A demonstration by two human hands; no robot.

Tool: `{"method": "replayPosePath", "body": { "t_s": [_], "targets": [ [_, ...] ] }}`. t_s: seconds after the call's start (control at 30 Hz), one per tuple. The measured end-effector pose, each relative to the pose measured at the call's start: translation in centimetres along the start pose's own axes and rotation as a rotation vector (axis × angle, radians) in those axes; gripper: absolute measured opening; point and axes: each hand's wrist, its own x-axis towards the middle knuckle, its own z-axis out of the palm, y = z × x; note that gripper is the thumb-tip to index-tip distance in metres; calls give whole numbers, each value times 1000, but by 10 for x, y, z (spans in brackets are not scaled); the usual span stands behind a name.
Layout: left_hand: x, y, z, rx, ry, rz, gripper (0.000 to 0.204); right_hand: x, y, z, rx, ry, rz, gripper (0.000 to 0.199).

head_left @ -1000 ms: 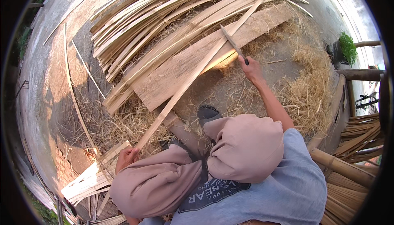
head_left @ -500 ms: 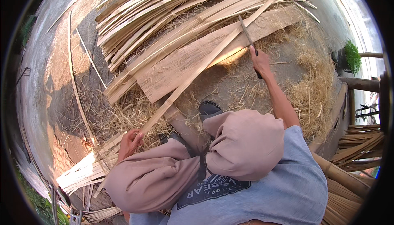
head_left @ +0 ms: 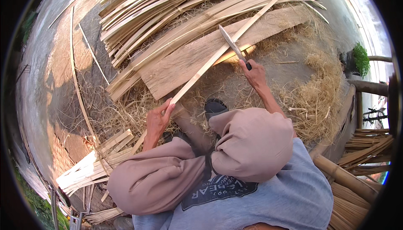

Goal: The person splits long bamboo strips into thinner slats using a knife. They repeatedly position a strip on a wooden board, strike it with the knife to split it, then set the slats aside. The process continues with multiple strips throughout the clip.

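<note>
A long pale bamboo strip (head_left: pixel 218 53) runs aslant from near my left knee up across a wooden plank (head_left: pixel 176 66). My left hand (head_left: pixel 158 118) grips it near its lower end, fingers closed round it. In my right hand (head_left: pixel 254 74) is a knife (head_left: pixel 232 44) with a dark handle, mostly covered by my fingers. Its blade points up and left and lies across the strip, over the plank; whether it touches the strip I cannot tell.
Beyond the plank lies a large pile of bamboo strips (head_left: pixel 168 11). Another bundle of strips (head_left: pixel 100 163) rests at my left. Curly shavings (head_left: pixel 317 104) heap on the ground to the right. A bamboo pole (head_left: pixel 344 177) stands beside me at the lower right.
My left hand has slid up and right along the strip. My right hand has drawn the knife down and left, so the blade crosses lower on the strip, its tip now further left.
</note>
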Motion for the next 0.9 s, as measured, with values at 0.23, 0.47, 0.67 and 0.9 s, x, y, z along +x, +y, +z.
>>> {"method": "replayPosePath", "body": {
  "t_s": [0.23,0.47,0.67,0.9],
  "targets": [
    [-4,-7,4,141,143,155,39,-78,-53,45,-6,-182,-478,59],
    [-18,-4,4,138,199,139,40,26,14,-20,108,24,161,63],
    [-6,-6,5,120,162,152,39,-57,-30,46,-63,-145,-362,54],
    [-26,6,-15,221,128,38,36,39,3,0,35,23,13,62]
  ]
}}
